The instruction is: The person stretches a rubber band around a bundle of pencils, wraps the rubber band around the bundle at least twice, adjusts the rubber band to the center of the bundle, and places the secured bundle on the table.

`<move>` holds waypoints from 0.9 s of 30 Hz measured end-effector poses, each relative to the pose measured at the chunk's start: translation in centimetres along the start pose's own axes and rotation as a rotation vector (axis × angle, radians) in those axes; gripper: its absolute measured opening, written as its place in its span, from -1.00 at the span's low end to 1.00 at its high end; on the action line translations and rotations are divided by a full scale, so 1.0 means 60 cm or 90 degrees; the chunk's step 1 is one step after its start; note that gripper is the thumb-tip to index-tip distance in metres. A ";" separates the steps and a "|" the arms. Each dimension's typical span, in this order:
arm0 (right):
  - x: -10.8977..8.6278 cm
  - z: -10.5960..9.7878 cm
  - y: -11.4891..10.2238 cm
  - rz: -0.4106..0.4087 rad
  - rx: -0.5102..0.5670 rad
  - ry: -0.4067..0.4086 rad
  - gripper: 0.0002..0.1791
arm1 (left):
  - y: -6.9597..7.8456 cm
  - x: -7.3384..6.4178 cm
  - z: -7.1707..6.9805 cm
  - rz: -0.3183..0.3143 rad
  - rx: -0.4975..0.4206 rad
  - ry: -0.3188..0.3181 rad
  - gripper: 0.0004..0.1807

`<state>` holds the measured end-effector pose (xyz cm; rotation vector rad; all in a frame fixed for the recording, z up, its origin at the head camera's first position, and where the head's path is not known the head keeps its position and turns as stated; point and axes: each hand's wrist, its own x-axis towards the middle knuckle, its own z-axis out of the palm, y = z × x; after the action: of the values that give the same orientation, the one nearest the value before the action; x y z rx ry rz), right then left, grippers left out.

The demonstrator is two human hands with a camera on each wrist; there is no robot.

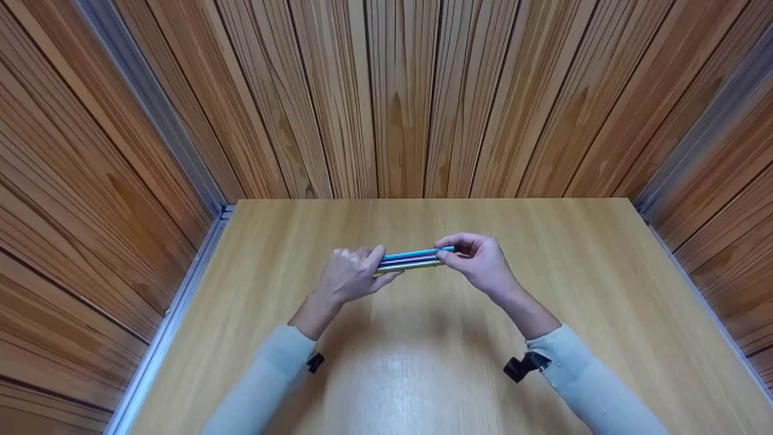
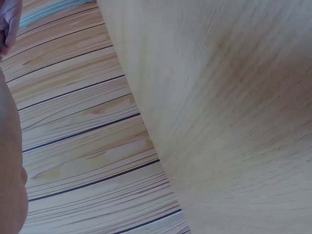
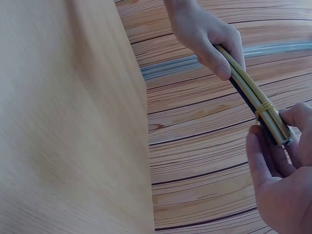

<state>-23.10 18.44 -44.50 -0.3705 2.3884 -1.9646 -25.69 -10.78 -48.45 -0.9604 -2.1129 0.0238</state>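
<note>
A bundle of slim, coloured pencils [image 1: 410,260], blue, dark and pale in the head view, is held up above the table. Its underside looks gold and silvery in the right wrist view, where a yellowish rubber band [image 3: 264,110] wraps it close to one end. My left hand [image 1: 351,273] grips the opposite end, hiding that part of the pencils. At the banded end, my right hand [image 1: 478,261] pinches the bundle between thumb and fingers. The left wrist view catches only a forearm and, at the upper left corner, part of a hand [image 2: 9,22].
A light wooden table [image 1: 398,362] lies beneath both hands. Wood-plank walls [image 1: 398,96] with metal corner rails [image 1: 163,115] enclose it at the back and sides. A small black camera mount [image 1: 524,366] sits at the right sleeve cuff.
</note>
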 end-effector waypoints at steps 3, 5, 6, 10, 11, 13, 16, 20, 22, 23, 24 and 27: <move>-0.001 -0.003 0.000 -0.001 -0.016 -0.019 -0.78 | 0.003 -0.002 0.000 0.003 0.014 -0.013 -0.41; 0.000 -0.005 0.002 -0.002 -0.016 -0.024 -0.78 | 0.005 -0.002 0.000 -0.002 0.009 -0.022 -0.41; 0.000 -0.006 0.002 -0.002 -0.013 -0.025 -0.77 | 0.005 -0.002 0.000 -0.004 0.004 -0.027 -0.41; 0.003 -0.012 0.008 -0.017 -0.008 -0.028 -0.73 | 0.005 0.000 -0.003 -0.014 -0.025 -0.058 -0.44; 0.004 -0.014 0.008 -0.023 -0.003 -0.030 -0.72 | 0.004 0.001 -0.004 -0.018 -0.033 -0.068 -0.45; 0.003 -0.020 0.010 -0.040 0.000 -0.039 -0.71 | 0.004 0.002 -0.007 -0.030 -0.051 -0.086 -0.46; 0.001 -0.026 0.011 -0.059 0.005 -0.063 -0.68 | 0.003 0.005 -0.012 -0.046 -0.077 -0.107 -0.47; -0.001 -0.027 0.012 -0.076 -0.003 -0.090 -0.68 | 0.006 0.011 -0.014 -0.056 -0.114 -0.125 -0.49; 0.000 -0.026 0.014 -0.077 -0.003 -0.087 -0.69 | 0.008 0.013 -0.014 -0.062 -0.138 -0.134 -0.51; 0.000 -0.026 0.015 -0.077 -0.001 -0.084 -0.69 | 0.010 0.014 -0.014 -0.067 -0.152 -0.137 -0.52; 0.000 -0.025 0.017 -0.075 0.001 -0.081 -0.69 | 0.011 0.015 -0.014 -0.073 -0.166 -0.139 -0.52; -0.002 -0.026 0.024 -0.067 0.004 -0.075 -0.70 | 0.016 0.014 -0.013 -0.089 -0.204 -0.148 -0.54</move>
<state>-23.50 20.22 -45.59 -0.6062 2.3347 -1.9322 -24.91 -9.80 -47.65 -1.0309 -2.4434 -0.2949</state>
